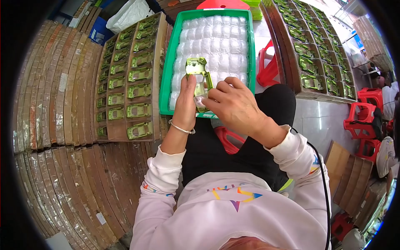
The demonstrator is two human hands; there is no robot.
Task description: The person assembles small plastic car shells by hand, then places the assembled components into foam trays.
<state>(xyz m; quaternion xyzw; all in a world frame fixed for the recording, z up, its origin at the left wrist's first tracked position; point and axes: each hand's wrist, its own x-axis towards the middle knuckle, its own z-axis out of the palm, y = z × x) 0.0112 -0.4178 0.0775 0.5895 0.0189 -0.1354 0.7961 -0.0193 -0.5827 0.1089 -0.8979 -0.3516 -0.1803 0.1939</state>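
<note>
A shiny metallic-green toy car body shell [195, 66] with open window holes is held upright above the tray. My left hand [186, 98] grips its left side, with the thumb along the edge. The bent fingers of my right hand [235, 104] close on the shell's lower right part. Whether a small part sits in those fingertips is hidden. Beneath both hands lies a green plastic tray [170, 71] lined with rows of white, rounded, translucent cells [216, 46].
To the left stands a divided cardboard tray [157, 75] of green car shells, beside tall cardboard stacks [54, 91]. Another shell-filled tray [308, 93] is at the right. Red stools [364, 116] stand farther right. A black cable [327, 183] runs past my right arm.
</note>
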